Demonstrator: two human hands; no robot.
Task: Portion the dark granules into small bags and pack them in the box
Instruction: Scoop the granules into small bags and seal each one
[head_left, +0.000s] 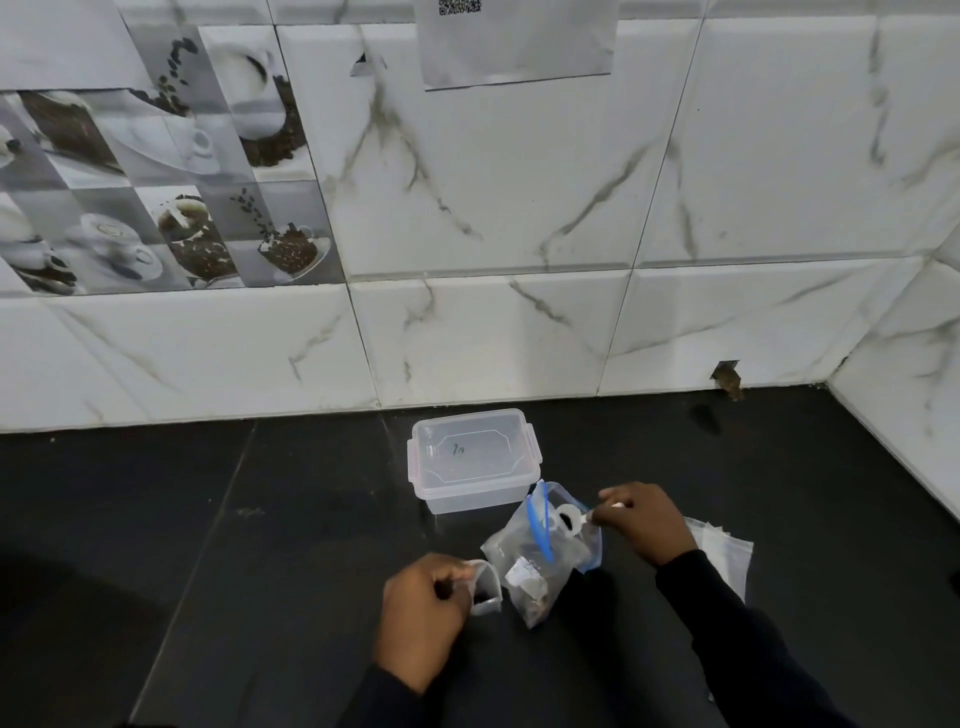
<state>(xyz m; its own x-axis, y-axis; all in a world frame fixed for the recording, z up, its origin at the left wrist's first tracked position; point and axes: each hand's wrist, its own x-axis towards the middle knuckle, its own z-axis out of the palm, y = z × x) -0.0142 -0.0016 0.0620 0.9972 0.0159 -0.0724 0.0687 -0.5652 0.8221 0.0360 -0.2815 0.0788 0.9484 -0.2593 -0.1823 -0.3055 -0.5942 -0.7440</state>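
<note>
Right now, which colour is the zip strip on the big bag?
Blue. The zip strip of the big bag shows best in the head view.

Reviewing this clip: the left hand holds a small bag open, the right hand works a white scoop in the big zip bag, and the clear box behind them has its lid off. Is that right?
Not quite. The head view shows the clear box with its lid on. The rest stands: the left hand holds the small bag, and the right hand holds the white scoop at the big zip bag.

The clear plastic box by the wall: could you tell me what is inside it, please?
Through the closed lid, the box looks empty; no filled bags show. The zip bag hides its lower right corner.
</note>
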